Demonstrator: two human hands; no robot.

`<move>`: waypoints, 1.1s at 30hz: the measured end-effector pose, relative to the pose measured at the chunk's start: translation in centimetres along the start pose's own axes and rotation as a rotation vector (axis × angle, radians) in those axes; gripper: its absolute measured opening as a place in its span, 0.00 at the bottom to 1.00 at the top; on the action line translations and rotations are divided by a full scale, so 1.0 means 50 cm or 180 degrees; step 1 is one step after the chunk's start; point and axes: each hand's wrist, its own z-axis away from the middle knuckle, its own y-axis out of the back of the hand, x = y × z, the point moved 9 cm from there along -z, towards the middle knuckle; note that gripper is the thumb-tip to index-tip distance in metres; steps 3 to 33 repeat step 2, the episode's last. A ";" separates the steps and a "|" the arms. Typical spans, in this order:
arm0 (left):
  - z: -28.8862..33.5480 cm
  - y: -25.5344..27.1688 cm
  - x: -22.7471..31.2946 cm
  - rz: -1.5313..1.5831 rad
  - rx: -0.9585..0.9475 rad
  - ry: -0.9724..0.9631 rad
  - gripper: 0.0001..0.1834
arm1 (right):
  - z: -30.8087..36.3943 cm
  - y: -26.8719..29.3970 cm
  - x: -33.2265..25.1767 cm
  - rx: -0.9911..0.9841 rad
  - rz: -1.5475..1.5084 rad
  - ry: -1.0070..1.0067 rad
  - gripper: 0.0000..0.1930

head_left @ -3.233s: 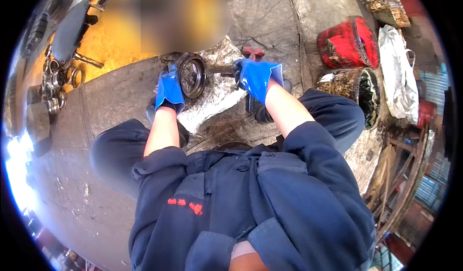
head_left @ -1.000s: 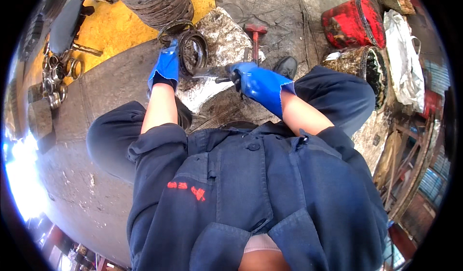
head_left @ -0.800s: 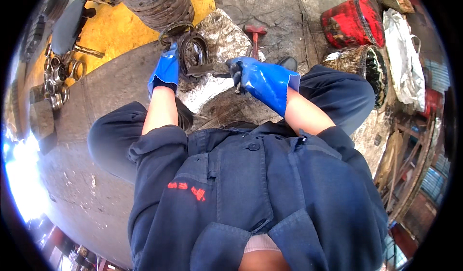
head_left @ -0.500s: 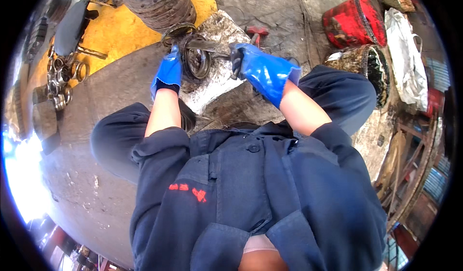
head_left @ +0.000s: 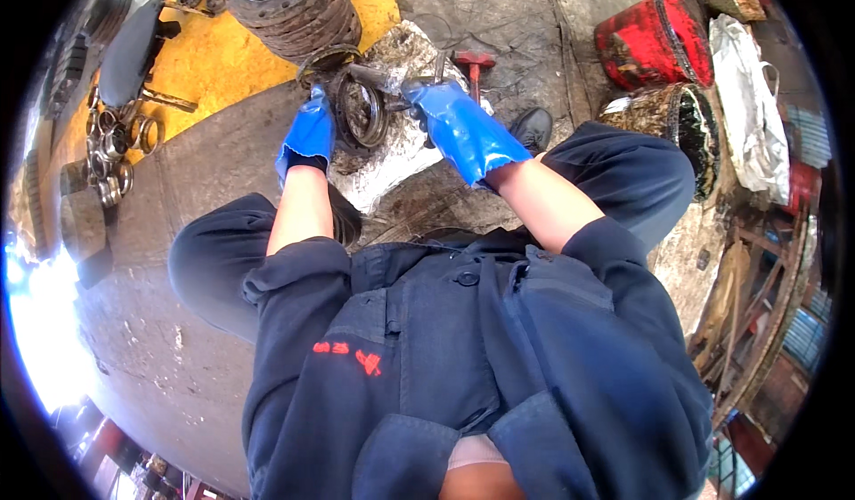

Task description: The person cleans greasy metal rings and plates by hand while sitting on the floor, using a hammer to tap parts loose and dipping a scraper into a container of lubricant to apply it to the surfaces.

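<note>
My left hand (head_left: 306,133), in a blue rubber glove, is closed on the left side of a dark, greasy metal ring part (head_left: 363,117) standing on its edge. My right hand (head_left: 459,124), gloved the same way, is closed around a flat-bladed tool that looks like a scraper (head_left: 368,76). Its blade meets the ring's upper rim; the handle is mostly hidden by the glove. Beneath the ring lies a stained whitish sheet (head_left: 408,53). Another dark ring (head_left: 331,56) sits just beyond my left hand. Close past my right hand is a red-headed hammer (head_left: 475,60).
A stack of dirty flanged rings (head_left: 294,10) stands on a yellow sheet (head_left: 378,6) at the far left. Smaller metal rings (head_left: 111,144) lie further left. To the right are a red bucket (head_left: 637,41), a grimy tipped bucket (head_left: 655,113) and a white sack (head_left: 750,108).
My right hand has moved left toward the ring, and the scraper's blade has shifted and tilted at the ring's rim. The hammer's handle now shows more. My left hand has barely moved.
</note>
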 end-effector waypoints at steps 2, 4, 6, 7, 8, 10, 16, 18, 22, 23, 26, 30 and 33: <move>-0.002 0.005 -0.008 -0.0330 0.0010 -0.0043 0.34 | 0.013 -0.002 -0.005 -0.0191 0.0411 0.0091 0.21; -0.002 0.005 -0.008 -0.0330 0.0010 -0.0043 0.34 | 0.013 -0.002 -0.005 -0.0191 0.0411 0.0091 0.21; -0.002 0.005 -0.008 -0.0330 0.0010 -0.0043 0.34 | 0.013 -0.002 -0.005 -0.0191 0.0411 0.0091 0.21; -0.002 0.005 -0.008 -0.0330 0.0010 -0.0043 0.34 | 0.013 -0.002 -0.005 -0.0191 0.0411 0.0091 0.21; -0.002 0.005 -0.008 -0.0330 0.0010 -0.0043 0.34 | 0.013 -0.002 -0.005 -0.0191 0.0411 0.0091 0.21; -0.002 0.005 -0.008 -0.0330 0.0010 -0.0043 0.34 | 0.013 -0.002 -0.005 -0.0191 0.0411 0.0091 0.21; -0.002 0.005 -0.008 -0.0330 0.0010 -0.0043 0.34 | 0.013 -0.002 -0.005 -0.0191 0.0411 0.0091 0.21; -0.002 0.005 -0.008 -0.0330 0.0010 -0.0043 0.34 | 0.013 -0.002 -0.005 -0.0191 0.0411 0.0091 0.21; -0.002 0.005 -0.008 -0.0330 0.0010 -0.0043 0.34 | 0.013 -0.002 -0.005 -0.0191 0.0411 0.0091 0.21; -0.002 0.005 -0.008 -0.0330 0.0010 -0.0043 0.34 | 0.013 -0.002 -0.005 -0.0191 0.0411 0.0091 0.21; -0.002 0.005 -0.008 -0.0330 0.0010 -0.0043 0.34 | 0.013 -0.002 -0.005 -0.0191 0.0411 0.0091 0.21; -0.002 0.005 -0.008 -0.0330 0.0010 -0.0043 0.34 | 0.013 -0.002 -0.005 -0.0191 0.0411 0.0091 0.21; -0.002 0.005 -0.008 -0.0330 0.0010 -0.0043 0.34 | 0.013 -0.002 -0.005 -0.0191 0.0411 0.0091 0.21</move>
